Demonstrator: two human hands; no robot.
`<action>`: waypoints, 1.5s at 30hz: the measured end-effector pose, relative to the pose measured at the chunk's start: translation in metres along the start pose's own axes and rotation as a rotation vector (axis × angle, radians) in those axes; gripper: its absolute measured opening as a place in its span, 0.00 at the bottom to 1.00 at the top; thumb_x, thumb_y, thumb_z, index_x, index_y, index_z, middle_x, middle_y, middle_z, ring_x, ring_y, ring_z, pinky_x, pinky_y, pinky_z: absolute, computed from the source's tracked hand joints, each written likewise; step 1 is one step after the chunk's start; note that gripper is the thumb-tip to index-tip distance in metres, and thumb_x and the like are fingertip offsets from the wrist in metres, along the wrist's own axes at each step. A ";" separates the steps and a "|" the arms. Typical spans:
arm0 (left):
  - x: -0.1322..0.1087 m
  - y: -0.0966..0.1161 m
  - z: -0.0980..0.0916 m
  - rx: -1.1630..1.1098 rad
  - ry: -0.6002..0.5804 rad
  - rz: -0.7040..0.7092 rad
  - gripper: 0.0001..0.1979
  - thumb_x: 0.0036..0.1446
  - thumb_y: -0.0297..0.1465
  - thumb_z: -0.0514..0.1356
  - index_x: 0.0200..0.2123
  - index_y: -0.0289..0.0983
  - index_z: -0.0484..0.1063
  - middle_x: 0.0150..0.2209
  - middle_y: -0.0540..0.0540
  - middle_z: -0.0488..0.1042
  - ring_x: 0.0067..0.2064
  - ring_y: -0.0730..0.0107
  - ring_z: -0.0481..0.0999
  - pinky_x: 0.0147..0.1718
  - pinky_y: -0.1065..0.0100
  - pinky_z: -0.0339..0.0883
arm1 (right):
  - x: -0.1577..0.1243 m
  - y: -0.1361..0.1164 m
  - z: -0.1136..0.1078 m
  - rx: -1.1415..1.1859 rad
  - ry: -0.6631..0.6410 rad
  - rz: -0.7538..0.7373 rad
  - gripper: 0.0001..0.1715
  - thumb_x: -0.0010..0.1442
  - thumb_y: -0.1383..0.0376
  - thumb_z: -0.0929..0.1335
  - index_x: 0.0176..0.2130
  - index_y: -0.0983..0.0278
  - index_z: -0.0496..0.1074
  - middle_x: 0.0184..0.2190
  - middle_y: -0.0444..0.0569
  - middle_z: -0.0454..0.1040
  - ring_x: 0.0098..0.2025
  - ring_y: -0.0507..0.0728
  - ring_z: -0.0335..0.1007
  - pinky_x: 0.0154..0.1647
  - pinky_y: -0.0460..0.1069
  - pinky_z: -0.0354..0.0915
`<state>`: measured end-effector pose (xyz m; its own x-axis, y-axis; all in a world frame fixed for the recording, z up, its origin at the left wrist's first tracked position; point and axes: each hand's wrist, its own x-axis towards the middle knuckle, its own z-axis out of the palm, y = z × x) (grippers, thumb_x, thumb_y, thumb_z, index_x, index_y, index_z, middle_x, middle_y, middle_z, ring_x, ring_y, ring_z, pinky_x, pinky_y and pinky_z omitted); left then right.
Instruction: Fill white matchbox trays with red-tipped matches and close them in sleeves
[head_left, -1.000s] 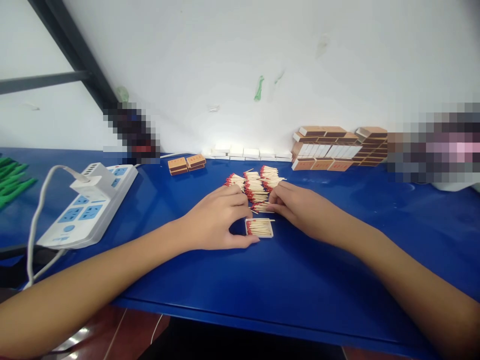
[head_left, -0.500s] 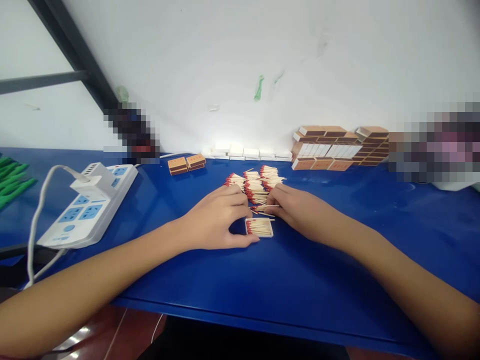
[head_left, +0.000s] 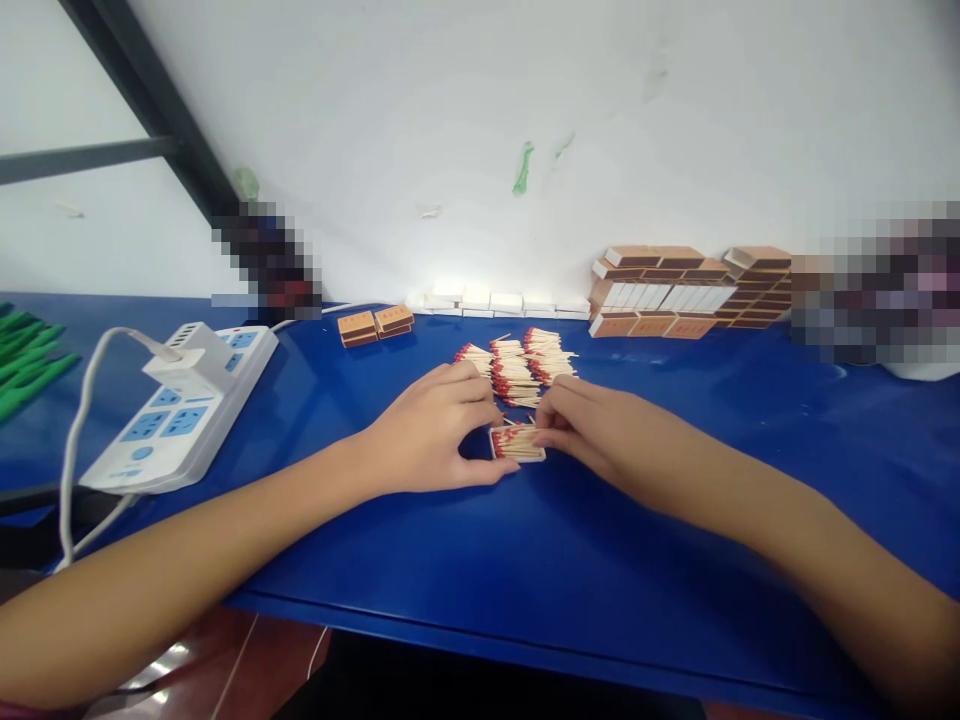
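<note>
A small open matchbox tray (head_left: 517, 444) full of red-tipped matches lies on the blue table (head_left: 525, 560). My left hand (head_left: 435, 435) is curled round the tray's left side, thumb along its near edge. My right hand (head_left: 585, 425) pinches a few matches and lays them on the tray from the right. Just behind the tray sits a loose pile of matches (head_left: 521, 365) in several bunches.
A white power strip (head_left: 180, 405) with a plug and cable lies at the left. Two closed matchboxes (head_left: 375, 325) lie behind it. White trays (head_left: 499, 302) line the wall, stacked brown matchboxes (head_left: 686, 290) at the back right. Green items (head_left: 26, 355) show at the far left.
My right hand has drawn a few matches from the pile toward me and brought them over the tray. My left hand has stayed on the tray.
</note>
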<state>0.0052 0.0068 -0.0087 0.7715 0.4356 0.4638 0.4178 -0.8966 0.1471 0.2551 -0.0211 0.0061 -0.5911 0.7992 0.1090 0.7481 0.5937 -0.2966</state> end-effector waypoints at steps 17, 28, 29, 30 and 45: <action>0.001 0.001 -0.001 0.014 -0.003 0.007 0.18 0.61 0.45 0.67 0.39 0.34 0.79 0.35 0.44 0.79 0.40 0.60 0.74 0.45 0.58 0.69 | -0.005 0.004 0.001 0.042 -0.022 -0.044 0.06 0.71 0.67 0.66 0.40 0.61 0.72 0.40 0.48 0.78 0.37 0.56 0.73 0.36 0.50 0.63; 0.000 0.001 0.000 -0.021 -0.015 0.000 0.18 0.60 0.45 0.68 0.39 0.35 0.79 0.36 0.44 0.79 0.41 0.60 0.74 0.46 0.57 0.69 | -0.002 -0.002 -0.001 0.064 0.005 -0.049 0.07 0.71 0.67 0.65 0.41 0.61 0.73 0.41 0.49 0.78 0.39 0.57 0.73 0.37 0.50 0.64; 0.000 0.001 0.000 -0.024 -0.017 -0.001 0.17 0.61 0.45 0.67 0.39 0.35 0.79 0.36 0.44 0.79 0.41 0.60 0.74 0.46 0.57 0.69 | -0.002 -0.002 -0.001 0.060 0.010 -0.058 0.08 0.71 0.68 0.65 0.40 0.61 0.73 0.40 0.49 0.77 0.39 0.57 0.73 0.37 0.50 0.64; 0.001 0.001 -0.001 -0.026 -0.017 -0.003 0.17 0.61 0.45 0.67 0.39 0.35 0.79 0.36 0.44 0.79 0.41 0.60 0.73 0.46 0.57 0.69 | -0.002 -0.003 0.001 0.054 0.016 -0.064 0.08 0.71 0.68 0.64 0.40 0.61 0.73 0.40 0.49 0.77 0.38 0.57 0.73 0.37 0.50 0.64; 0.002 0.003 -0.002 -0.033 -0.029 0.010 0.18 0.63 0.46 0.66 0.37 0.34 0.79 0.35 0.43 0.78 0.40 0.60 0.74 0.44 0.57 0.70 | -0.004 -0.013 0.003 0.127 0.036 -0.067 0.08 0.71 0.64 0.67 0.39 0.61 0.75 0.39 0.48 0.75 0.35 0.54 0.71 0.35 0.49 0.63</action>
<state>0.0075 0.0050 -0.0058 0.7894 0.4280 0.4400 0.3943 -0.9030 0.1709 0.2471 -0.0320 0.0069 -0.6250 0.7627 0.1660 0.6618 0.6306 -0.4054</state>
